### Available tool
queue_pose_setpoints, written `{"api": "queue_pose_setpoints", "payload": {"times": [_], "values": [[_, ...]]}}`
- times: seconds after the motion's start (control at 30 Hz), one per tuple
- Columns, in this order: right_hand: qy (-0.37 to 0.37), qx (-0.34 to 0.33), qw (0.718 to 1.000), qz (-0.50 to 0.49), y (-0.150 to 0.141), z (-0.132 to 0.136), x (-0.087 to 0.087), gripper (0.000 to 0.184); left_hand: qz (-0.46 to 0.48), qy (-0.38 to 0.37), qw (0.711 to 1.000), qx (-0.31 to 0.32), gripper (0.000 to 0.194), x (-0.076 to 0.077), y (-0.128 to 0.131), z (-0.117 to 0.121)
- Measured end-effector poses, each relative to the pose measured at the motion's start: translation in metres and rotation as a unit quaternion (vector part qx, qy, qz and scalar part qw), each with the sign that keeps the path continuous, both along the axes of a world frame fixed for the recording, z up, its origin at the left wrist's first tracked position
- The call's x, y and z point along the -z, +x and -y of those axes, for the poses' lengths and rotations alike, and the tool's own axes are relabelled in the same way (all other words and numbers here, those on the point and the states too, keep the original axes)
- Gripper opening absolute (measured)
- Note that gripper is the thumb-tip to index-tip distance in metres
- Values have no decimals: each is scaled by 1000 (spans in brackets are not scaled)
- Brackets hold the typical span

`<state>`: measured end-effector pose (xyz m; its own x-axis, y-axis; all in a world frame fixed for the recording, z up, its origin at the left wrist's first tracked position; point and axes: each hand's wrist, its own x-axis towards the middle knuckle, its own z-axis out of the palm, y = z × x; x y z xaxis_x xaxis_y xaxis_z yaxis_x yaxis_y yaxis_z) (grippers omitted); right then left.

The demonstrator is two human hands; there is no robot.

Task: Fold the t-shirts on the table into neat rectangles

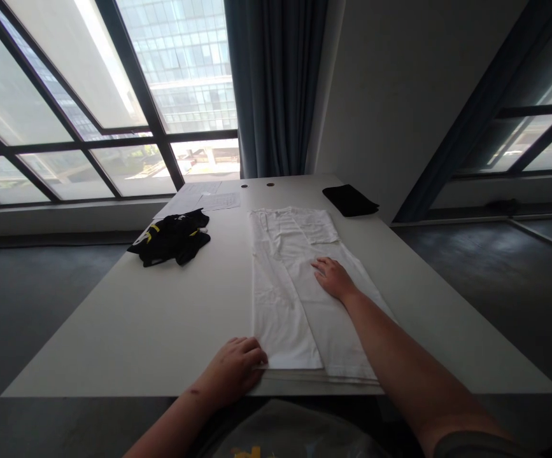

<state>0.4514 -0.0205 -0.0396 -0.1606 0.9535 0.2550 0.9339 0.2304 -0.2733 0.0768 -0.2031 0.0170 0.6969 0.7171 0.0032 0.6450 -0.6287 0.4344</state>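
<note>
A white T-shirt (280,305) lies lengthwise on the white table, one side folded over in a long panel and a sleeve part lying near the far right. My right hand (333,278) rests palm down on the middle of the shirt, fingers stretched out and slightly apart. At the near left corner of the hem, my left hand (237,366) has its fingers curled around the cloth edge. Its thumb is hidden. Several fabric layers show along the near hem, close to the table's front edge.
A crumpled black garment (173,238) with yellow and white marks lies on the left of the table (184,324). Papers (213,201) sit at the far left. A folded black cloth (351,200) is near the far right edge. Beyond stand windows and a blue curtain (276,89).
</note>
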Motion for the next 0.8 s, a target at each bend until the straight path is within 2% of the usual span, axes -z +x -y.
{"api": "queue_pose_setpoints", "payload": {"times": [0.27,0.4,0.5,0.57,0.67,0.8], "values": [[-3,4,1000,1,0,0,-1,42,-30,49,994,-95,14,-8,-11,21],[-6,4,1000,-3,0,0,0,42,-13,66,995,-71,17,-9,-14,25],[-6,6,1000,0,0,1,0,42,26,73,996,-41,29,-4,-13,25],[-6,10,1000,2,-2,1,-2,42,45,55,997,-35,34,-2,-15,23],[-15,24,999,-23,-13,-9,-12,35,61,-4,998,-30,24,-3,-23,16],[-42,8,997,-62,-49,-53,-33,29,116,-80,990,10,23,-5,-36,-12]]}}
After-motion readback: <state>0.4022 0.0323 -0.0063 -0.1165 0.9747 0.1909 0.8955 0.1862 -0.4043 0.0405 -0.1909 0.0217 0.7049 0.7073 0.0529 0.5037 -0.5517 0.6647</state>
